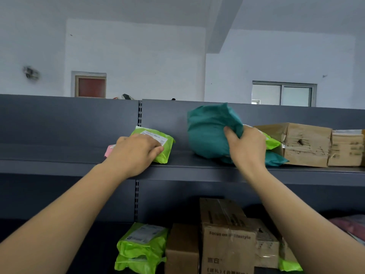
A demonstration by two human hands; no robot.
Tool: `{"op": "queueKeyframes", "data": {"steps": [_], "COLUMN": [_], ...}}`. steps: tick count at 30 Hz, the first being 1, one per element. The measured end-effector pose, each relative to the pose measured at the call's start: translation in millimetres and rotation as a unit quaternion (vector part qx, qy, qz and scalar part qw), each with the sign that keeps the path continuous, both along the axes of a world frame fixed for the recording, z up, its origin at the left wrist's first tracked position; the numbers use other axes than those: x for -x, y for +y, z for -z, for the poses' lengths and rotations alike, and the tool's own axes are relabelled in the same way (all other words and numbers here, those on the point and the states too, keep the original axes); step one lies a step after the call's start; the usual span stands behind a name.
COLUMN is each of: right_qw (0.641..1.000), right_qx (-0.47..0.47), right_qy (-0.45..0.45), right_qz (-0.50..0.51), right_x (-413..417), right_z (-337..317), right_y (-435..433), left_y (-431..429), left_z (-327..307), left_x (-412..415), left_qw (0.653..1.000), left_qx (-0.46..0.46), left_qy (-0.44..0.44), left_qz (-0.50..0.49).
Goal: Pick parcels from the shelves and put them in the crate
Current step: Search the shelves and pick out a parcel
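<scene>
Picking from the top shelf [187, 168], our left hand [138, 152] curls over the lime parcel [158, 140] at nine o'clock, our right hand [247, 148] squeezes the teal parcel [207, 131] at three, so next we should lift both out.

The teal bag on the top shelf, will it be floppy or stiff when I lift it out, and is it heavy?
Likely floppy: the teal bag creases and bunches where the right hand grips it. Probably light for its bulk, since it looks puffy like soft goods, though weight cannot be seen. Its smooth plastic skin may slip.
</scene>
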State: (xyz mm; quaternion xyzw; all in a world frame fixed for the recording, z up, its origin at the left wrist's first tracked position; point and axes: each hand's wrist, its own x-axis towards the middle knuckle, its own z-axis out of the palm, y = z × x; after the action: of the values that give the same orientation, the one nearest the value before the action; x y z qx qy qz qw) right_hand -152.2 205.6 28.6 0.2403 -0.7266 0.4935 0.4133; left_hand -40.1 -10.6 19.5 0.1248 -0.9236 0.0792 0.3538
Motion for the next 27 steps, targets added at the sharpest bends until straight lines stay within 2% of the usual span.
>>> {"op": "queueKeyframes", "data": {"steps": [3,5,7,8,9,10,12,13,14,15,17,20,27], "right_qw": [0.997,0.994,0.992,0.989,0.986,0.981,0.953,0.927,0.899,0.879,0.857,0.833,0.828], "right_qx": [0.062,0.086,0.095,0.093,0.074,0.046,-0.051,-0.091,-0.124,-0.142,-0.154,-0.183,-0.199], "right_qy": [-0.016,0.002,0.051,0.090,0.130,0.178,0.298,0.363,0.416,0.449,0.484,0.511,0.512], "right_qz": [-0.051,-0.066,-0.064,-0.065,-0.067,-0.058,-0.006,0.030,0.056,0.072,0.090,0.103,0.113], "right_x": [1.7,-2.5,-9.2,-11.1,-12.2,-13.1,-11.8,-9.6,-7.4,-6.7,-1.8,6.9,14.2], "right_z": [2.3,5.5,8.3,9.6,11.4,13.7,21.0,25.1,28.8,31.5,33.9,36.6,32.3], "right_y": [-2.6,-7.1,-11.9,-14.4,-16.8,-19.2,-24.2,-25.3,-25.8,-25.7,-23.8,-21.2,-17.4], "left_y": [-0.8,0.2,7.5,15.7,25.4,35.3,51.4,56.4,58.7,59.6,59.8,59.4,62.6], "left_z": [-1.8,-2.8,-6.6,-10.0,-15.0,-20.8,-34.3,-38.5,-40.2,-39.7,-33.1,-23.7,-26.6], "left_x": [0.8,0.1,-2.1,-4.1,-6.0,-7.2,-9.3,-10.1,-9.3,-7.4,-2.5,7.4,18.3], "left_qw": [1.000,1.000,0.996,0.987,0.964,0.916,0.743,0.675,0.639,0.643,0.683,0.692,0.744], "left_qx": [-0.008,-0.008,-0.030,-0.079,-0.173,-0.298,-0.557,-0.626,-0.654,-0.648,-0.616,-0.607,-0.515], "left_qy": [0.002,0.017,0.070,0.116,0.157,0.187,0.171,0.147,0.133,0.129,0.146,0.171,0.202], "left_qz": [0.012,0.012,0.040,0.075,0.124,0.194,0.330,0.361,0.384,0.388,0.364,0.351,0.374]}}
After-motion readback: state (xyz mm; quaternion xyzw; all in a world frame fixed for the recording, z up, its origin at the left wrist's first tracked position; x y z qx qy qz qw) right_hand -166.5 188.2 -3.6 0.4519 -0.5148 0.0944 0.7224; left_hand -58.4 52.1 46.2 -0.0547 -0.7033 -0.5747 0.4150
